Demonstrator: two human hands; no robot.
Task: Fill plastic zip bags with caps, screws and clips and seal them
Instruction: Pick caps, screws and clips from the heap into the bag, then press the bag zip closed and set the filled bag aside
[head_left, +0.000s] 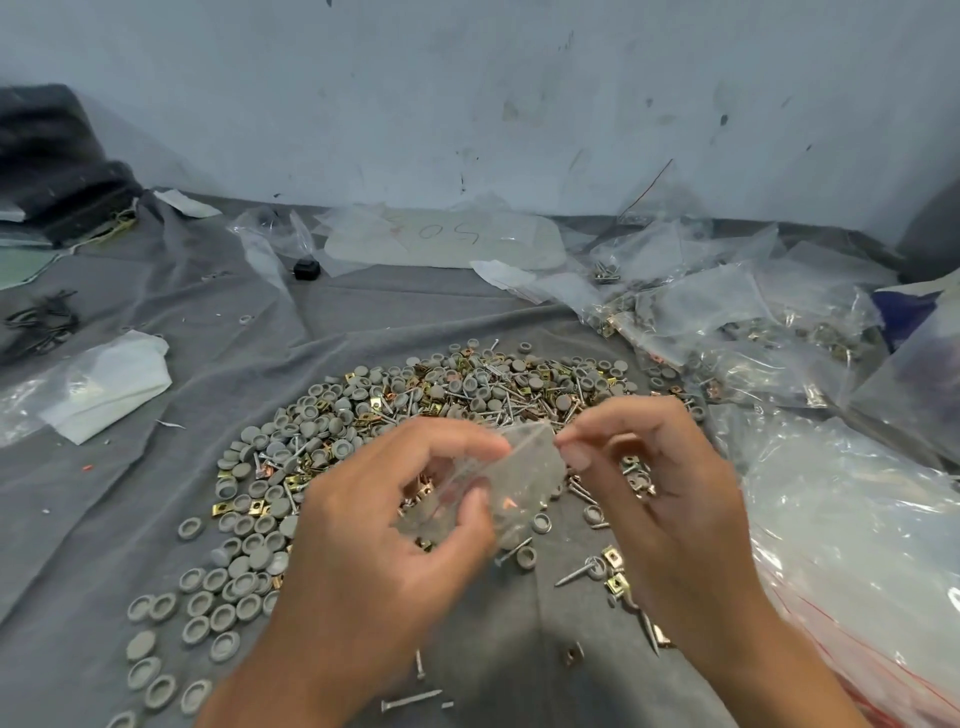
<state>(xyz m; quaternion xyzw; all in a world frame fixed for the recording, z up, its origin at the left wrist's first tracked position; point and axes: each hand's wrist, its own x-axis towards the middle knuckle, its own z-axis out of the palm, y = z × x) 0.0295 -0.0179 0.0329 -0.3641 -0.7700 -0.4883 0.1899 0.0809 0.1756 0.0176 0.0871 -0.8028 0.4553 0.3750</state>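
the grey cloth (156, 519) is crowded at its middle by the heap of caps, screws and clips (415, 405) and along its right side by slack plastic bags (857, 519), so open room is left only at the near left and behind the heap. a small clear zip bag (519, 478) is held above the heap, pinched by the left hand (395, 525) at its left edge and by the right hand (660, 483) at its top right corner. if the slippery mouth is let go or is only partly pressed shut, its contents could be spilled back into the heap.

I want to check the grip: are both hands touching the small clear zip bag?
Touching. In the head view, the left hand pinches the small clear zip bag between thumb and fingers, and the right hand pinches its top edge.
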